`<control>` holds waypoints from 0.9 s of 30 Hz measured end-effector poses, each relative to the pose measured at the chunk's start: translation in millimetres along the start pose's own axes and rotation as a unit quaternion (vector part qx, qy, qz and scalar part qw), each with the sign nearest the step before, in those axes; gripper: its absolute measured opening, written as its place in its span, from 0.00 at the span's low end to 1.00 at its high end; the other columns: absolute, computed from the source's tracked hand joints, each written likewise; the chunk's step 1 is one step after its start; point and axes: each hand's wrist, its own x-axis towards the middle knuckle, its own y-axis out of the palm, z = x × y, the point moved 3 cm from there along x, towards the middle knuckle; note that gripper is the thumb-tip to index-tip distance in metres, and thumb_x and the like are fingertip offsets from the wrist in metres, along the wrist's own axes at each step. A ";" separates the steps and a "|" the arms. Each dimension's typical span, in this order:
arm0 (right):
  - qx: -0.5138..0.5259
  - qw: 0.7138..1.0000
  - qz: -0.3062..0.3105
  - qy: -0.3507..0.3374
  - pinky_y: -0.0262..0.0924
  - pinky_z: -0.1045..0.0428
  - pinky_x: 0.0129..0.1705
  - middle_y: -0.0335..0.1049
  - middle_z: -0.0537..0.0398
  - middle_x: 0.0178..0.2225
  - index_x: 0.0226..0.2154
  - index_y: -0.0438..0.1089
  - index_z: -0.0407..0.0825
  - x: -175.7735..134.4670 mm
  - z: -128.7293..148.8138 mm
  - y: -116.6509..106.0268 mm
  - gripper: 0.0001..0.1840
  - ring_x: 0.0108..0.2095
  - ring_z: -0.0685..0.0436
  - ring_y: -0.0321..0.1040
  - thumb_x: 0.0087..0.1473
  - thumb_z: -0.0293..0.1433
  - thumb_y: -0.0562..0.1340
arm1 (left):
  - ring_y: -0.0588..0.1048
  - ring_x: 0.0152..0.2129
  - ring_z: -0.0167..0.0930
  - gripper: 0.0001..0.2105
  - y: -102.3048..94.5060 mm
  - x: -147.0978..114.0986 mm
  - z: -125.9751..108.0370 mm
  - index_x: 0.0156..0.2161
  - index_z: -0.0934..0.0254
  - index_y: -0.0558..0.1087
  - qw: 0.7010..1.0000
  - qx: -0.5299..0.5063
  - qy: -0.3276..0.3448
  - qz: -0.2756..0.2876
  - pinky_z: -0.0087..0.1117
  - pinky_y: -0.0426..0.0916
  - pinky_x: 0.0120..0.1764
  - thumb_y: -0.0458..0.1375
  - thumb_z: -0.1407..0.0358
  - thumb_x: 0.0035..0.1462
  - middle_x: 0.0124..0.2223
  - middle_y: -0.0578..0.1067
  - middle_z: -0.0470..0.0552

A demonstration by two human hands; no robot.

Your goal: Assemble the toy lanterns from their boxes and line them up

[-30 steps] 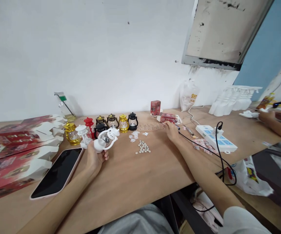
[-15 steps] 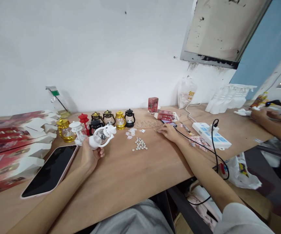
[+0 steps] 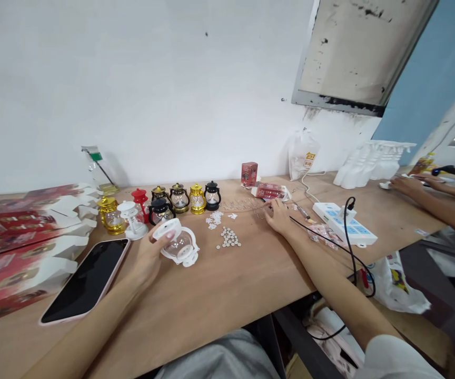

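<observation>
My left hand (image 3: pixel 148 256) grips a small white lantern (image 3: pixel 180 246) with a clear globe. The lantern is tipped over, its base upward and its top pointing down to the right. My right hand (image 3: pixel 278 217) rests low over the right end of a row of thin metal pieces (image 3: pixel 240 204). Its fingers are pinched together; what they hold, if anything, I cannot make out. Between the hands lie several round silvery discs (image 3: pixel 229 238) like button cells, and a heap of small white pieces (image 3: pixel 214 219). Several lanterns stand behind, including a gold one (image 3: pixel 197 200) and a black one (image 3: pixel 212 197).
A phone (image 3: pixel 87 279) and red boxes (image 3: pixel 22 252) lie at left. Small red boxes (image 3: pixel 249 173) sit near the wall. A power strip (image 3: pixel 346 225) with a black cable (image 3: pixel 326 237) is at right. A co-worker's hands (image 3: pixel 407 187) are far right, near white spray bottles (image 3: pixel 365 166).
My left hand has turned the white lantern from base-left, top-right to base up and top down, moving it slightly right and lower. The right hand's fingers have drawn closer together.
</observation>
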 end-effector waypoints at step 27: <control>0.252 0.929 -0.048 -0.267 0.51 0.51 0.35 0.64 0.54 0.29 0.31 0.62 0.48 -30.1 200.2 5.2 0.12 0.32 0.47 0.60 0.60 0.36 0.50 | 0.70 0.33 0.33 0.22 26.1 -29.5 -2.6 0.50 0.67 0.65 0.670 0.549 0.487 0.112 0.33 0.61 0.36 0.57 0.57 0.52 0.36 0.73 0.53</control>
